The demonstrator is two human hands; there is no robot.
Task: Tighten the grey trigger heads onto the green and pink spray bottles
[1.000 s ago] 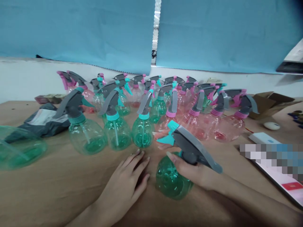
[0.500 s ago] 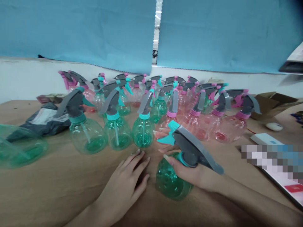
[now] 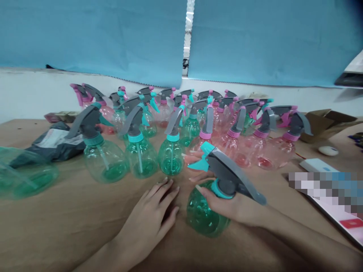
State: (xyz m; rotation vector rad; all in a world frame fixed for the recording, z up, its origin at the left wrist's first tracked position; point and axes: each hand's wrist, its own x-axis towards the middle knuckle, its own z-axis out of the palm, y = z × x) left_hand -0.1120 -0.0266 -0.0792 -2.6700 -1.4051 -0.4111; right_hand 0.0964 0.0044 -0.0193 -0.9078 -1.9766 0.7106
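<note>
My right hand is wrapped round the neck of a green spray bottle with a grey and turquoise trigger head. The bottle tilts, its nozzle pointing up and to the left. To its left, my left hand lies flat on the wooden table, fingers stretched out and nothing in them. Just beyond my fingertips stands an upright green spray bottle, with a second green bottle and a third further left. Pink spray bottles line up behind my right hand.
Several more pink and green spray bottles crowd the back of the table. At left are a dark plastic parcel and a large green bottle. On the right sit an open cardboard box, a white mouse and a partly blurred-out screen.
Almost nothing differs. The spray bottle in my right hand has shifted very slightly upward, and my left hand stays on the table.
</note>
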